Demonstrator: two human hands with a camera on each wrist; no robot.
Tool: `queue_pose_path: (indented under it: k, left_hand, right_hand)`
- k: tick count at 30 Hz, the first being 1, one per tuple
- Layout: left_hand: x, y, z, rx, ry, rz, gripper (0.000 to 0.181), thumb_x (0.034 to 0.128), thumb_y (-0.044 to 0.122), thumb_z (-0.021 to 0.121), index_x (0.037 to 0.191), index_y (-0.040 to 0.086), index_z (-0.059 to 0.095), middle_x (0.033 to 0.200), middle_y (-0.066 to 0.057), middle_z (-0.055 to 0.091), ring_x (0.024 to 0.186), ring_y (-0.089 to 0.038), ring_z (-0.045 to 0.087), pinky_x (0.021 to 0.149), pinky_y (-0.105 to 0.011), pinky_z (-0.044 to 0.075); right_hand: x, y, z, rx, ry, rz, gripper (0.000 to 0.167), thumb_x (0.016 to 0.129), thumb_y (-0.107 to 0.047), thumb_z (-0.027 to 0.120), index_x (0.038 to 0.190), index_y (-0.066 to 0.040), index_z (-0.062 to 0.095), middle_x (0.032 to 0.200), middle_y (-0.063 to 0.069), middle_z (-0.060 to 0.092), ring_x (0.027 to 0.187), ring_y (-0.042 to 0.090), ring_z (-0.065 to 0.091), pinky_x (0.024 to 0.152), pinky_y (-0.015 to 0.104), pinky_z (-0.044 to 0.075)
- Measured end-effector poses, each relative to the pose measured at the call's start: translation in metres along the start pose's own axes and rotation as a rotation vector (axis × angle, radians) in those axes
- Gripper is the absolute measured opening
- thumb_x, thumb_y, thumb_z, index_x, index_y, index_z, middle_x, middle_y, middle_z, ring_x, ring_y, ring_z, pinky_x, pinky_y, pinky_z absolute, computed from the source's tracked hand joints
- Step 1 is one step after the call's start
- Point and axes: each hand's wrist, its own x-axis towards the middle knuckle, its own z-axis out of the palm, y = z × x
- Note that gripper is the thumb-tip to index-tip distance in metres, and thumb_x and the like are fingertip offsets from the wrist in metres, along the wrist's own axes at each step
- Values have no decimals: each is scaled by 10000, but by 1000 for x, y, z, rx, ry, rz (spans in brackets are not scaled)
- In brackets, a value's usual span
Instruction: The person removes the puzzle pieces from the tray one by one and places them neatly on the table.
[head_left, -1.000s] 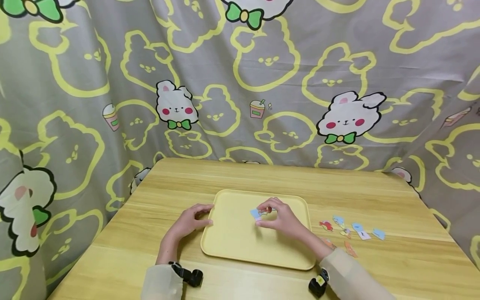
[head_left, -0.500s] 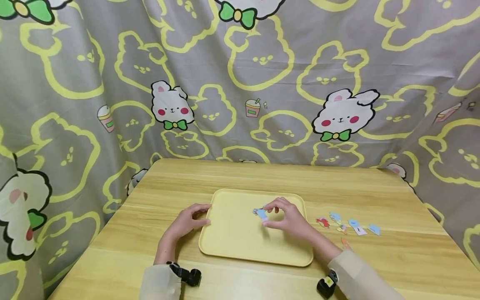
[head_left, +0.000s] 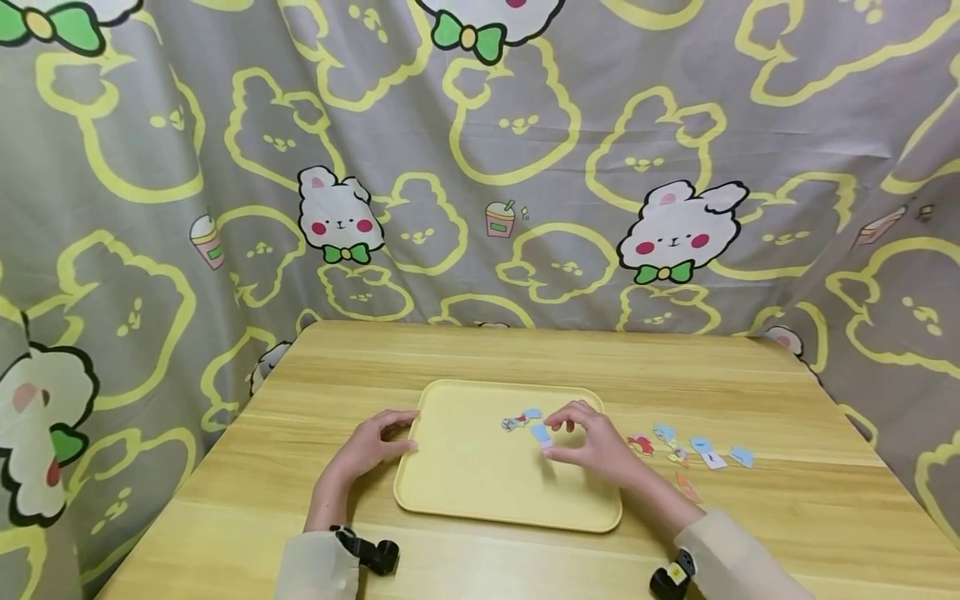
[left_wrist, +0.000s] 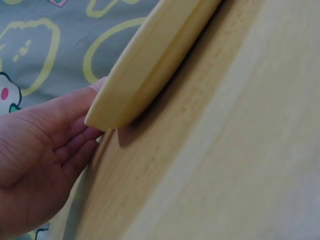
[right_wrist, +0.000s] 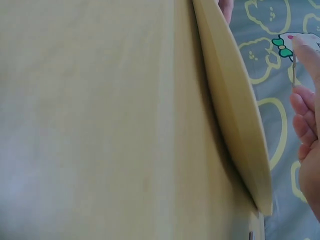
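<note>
A cream-yellow tray lies on the wooden table. My left hand holds its left rim; in the left wrist view the thumb is at the rim's top and the other fingers curl by its outer wall. Above the tray's right half my right hand pinches a small blue-and-pale puzzle piece between thumb and fingers. That thin piece shows edge-on in the right wrist view. Just beyond it, a multicoloured piece and a blue piece appear on the tray, close together.
Right of the tray several loose pieces lie scattered, among them a red one, a blue-and-white pair, a blue one and an orange one. A patterned curtain hangs behind the table.
My right hand has shifted to the right with the puzzle piece, and the pieces behind it on the tray show more fully. My left hand stays at the tray's left rim.
</note>
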Motion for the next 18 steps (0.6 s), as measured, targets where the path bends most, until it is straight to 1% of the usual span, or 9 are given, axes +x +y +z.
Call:
queue_pose_path:
  k: [6,9,14,18]
  left_hand:
    - [0,-2,0,-2,-2,1,520,871,217,745,1346,71,593,1363,-154,590,1313,-358,510,1144,-526,367]
    - [0,-2,0,-2,-4,1,520,872,221,743,1347,69,592,1365,-158,588,1312,-360,512,1140,-527,372]
    - [0,-1,0,1,-6,-6,519,876,229,740,1350,78,590,1370,-157,583,1313,-357,509,1138,-529,373]
    - [0,0,0,-4,0,-6,516,871,209,744,1344,69,594,1367,-160,585,1310,-357,513,1142,-523,372]
  right_hand:
    - [-9,2,-9,-8,5,34,347,733,-239,860,1034,-199,693,928,-51,619,822,82,489,704,234,444]
    - [-13,3,-13,-1,0,53,346,743,-260,854,1043,-207,690,933,-43,617,832,98,496,707,249,454]
    - [-19,7,-20,-5,7,51,329,760,-268,842,1044,-208,689,954,-33,629,840,175,516,675,276,467]
    - [-24,10,-25,-16,24,28,321,760,-237,842,1040,-196,688,972,-21,650,838,175,524,667,269,459]
